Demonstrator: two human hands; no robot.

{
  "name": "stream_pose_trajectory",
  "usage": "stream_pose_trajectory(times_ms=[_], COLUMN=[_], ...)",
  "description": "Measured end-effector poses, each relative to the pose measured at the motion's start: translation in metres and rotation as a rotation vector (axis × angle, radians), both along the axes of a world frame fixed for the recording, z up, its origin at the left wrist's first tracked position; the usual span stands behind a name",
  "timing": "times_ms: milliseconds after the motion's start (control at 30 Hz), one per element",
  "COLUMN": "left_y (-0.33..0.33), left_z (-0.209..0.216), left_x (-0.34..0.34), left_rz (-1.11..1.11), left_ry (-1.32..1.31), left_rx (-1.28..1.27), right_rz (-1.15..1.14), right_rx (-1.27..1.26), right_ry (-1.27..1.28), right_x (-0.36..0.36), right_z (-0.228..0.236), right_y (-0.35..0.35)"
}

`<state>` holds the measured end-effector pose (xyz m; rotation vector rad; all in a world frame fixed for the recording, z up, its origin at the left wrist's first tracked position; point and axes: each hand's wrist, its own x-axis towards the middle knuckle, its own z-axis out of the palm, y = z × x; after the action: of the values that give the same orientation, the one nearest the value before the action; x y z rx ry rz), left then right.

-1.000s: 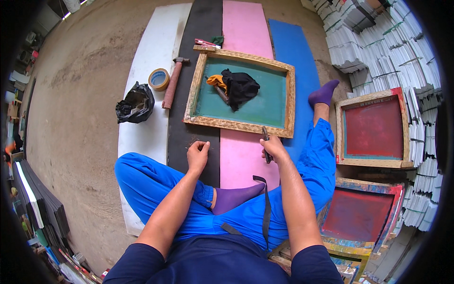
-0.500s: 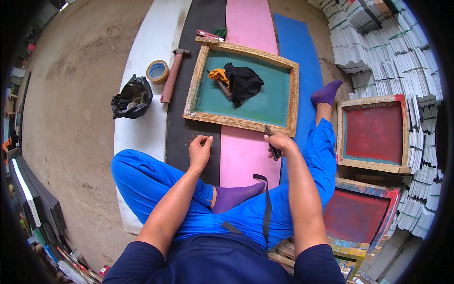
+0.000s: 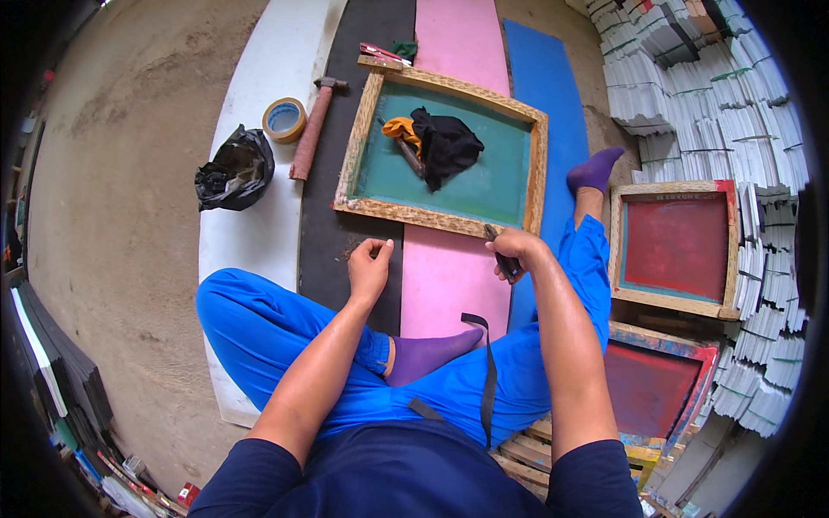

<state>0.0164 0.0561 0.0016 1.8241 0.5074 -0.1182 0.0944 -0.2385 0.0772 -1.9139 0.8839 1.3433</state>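
Note:
My right hand (image 3: 518,249) is closed around a dark hand tool (image 3: 510,265), which reaches up to the near edge of a wooden-framed screen (image 3: 423,217). The tool's kind is hard to make out. My left hand (image 3: 370,266) is raised over the black strip, thumb and fingers pinched together; anything between them is too small to see. Small dark crumbs (image 3: 350,246) lie beside it. On the screen's green mesh rest a black cloth (image 3: 449,147), an orange cloth (image 3: 399,129) and a dark stick-like handle (image 3: 409,157).
Left of the screen lie a hammer (image 3: 313,134), a tape roll (image 3: 284,119) and an open black plastic bag (image 3: 237,173). Red pliers (image 3: 384,53) lie by its far left corner. Two red-meshed screens, one nearer (image 3: 648,388) and one farther (image 3: 678,246), stand right, before paper stacks (image 3: 661,86).
My right hand has moved slightly up and right with the dark tool, closer against the frame. The left hand has shifted a little up and right, still pinched. The view has shifted slightly.

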Motion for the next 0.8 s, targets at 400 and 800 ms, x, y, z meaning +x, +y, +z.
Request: stream_pose_trajectory(times_ms=[400,800], left_y=[0.001,0.01], left_z=[-0.002,-0.001], left_x=[-0.001,-0.007], left_rz=[0.017,0.007], left_ry=[0.014,0.056], left_rx=[-0.031,-0.04], right_rz=[0.143,-0.169], right_rx=[-0.41,-0.282], right_ry=[-0.613,-0.879], right_x=[-0.07,-0.091], right_z=[-0.05,-0.088], right_y=[0.037,0.042])
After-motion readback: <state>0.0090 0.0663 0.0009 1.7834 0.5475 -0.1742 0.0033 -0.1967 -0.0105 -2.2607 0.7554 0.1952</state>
